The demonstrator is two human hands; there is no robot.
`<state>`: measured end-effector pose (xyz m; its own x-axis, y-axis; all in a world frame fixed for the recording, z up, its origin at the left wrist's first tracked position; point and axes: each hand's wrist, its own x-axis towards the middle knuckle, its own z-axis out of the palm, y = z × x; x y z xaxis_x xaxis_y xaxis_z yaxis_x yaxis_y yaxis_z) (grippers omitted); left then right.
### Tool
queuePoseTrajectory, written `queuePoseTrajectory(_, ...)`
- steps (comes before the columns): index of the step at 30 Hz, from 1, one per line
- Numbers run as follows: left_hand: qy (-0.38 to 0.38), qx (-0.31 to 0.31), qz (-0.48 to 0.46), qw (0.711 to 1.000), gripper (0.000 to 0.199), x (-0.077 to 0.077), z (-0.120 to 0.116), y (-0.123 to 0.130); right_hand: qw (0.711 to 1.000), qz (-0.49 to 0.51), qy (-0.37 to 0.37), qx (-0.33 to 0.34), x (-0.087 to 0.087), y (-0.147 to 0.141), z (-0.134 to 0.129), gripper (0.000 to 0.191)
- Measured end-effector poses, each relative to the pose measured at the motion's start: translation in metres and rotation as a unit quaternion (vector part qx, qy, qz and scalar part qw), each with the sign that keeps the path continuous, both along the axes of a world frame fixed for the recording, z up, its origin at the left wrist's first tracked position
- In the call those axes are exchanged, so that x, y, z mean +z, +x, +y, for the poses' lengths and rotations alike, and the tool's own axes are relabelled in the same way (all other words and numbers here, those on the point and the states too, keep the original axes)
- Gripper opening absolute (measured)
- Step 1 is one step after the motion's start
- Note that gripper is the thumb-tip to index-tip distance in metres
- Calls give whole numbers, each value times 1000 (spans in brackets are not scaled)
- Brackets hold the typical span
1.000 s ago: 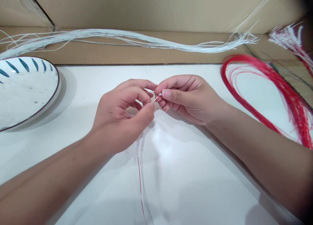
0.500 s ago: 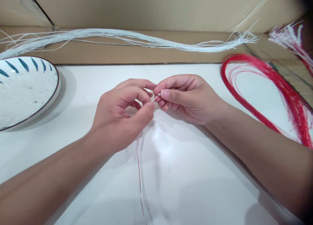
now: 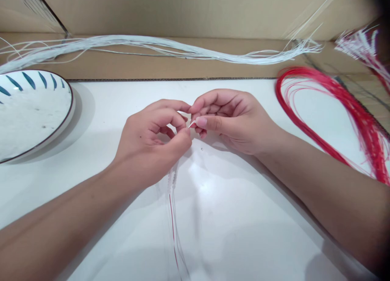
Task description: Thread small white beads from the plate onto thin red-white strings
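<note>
My left hand (image 3: 154, 140) is closed in a pinch, thumb against index finger, on thin red and white cords. A short tip of the white cord (image 3: 191, 124) shows between the two hands. My right hand (image 3: 234, 120) pinches that tip between thumb and fingers, its index fingertip close to my left fingers. Below my left hand hangs a pale strand of small bead-like bumps (image 3: 170, 181). From it a red cord (image 3: 172, 220) and several thin pale cords trail toward the near edge. How the cords cross inside my fingers is hidden.
A white plate (image 3: 72, 106) with blue-green leaf marks stands at the left on the white table (image 3: 243, 216). A bundle of white cords (image 3: 152, 43) lies along the cardboard (image 3: 183, 71) at the back. Red cords (image 3: 317, 138) lie looped at the right, near red-and-white ends (image 3: 356, 45).
My right thumb has shifted slightly down and left along the cord tip, and its index finger is lifted a little away from the thumb. My left hand keeps its pinch.
</note>
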<state>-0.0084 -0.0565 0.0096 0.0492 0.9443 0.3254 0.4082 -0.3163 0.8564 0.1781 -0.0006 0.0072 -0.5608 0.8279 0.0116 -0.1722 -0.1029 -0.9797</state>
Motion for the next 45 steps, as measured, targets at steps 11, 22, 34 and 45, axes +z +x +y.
queuePoseTrajectory(11, -6, -2, -13, 1000, 15, 0, 0, 0, 1000, 0, 0, 8, 0, 1, 1, 21)
queuePoseTrajectory(22, -12, -3, -11, 1000, 15, 1, 0, 0, 1000, -3, 18, 16, -1, 2, 2, 18)
queuePoseTrajectory(34, -10, -16, -13, 1000, 16, 1, 0, 1, 997, -34, 57, 25, 2, 0, -4, 17)
queuePoseTrajectory(45, -63, -42, -85, 994, 19, 0, 1, 1, 993, -58, 97, 26, 4, 0, -6, 34)
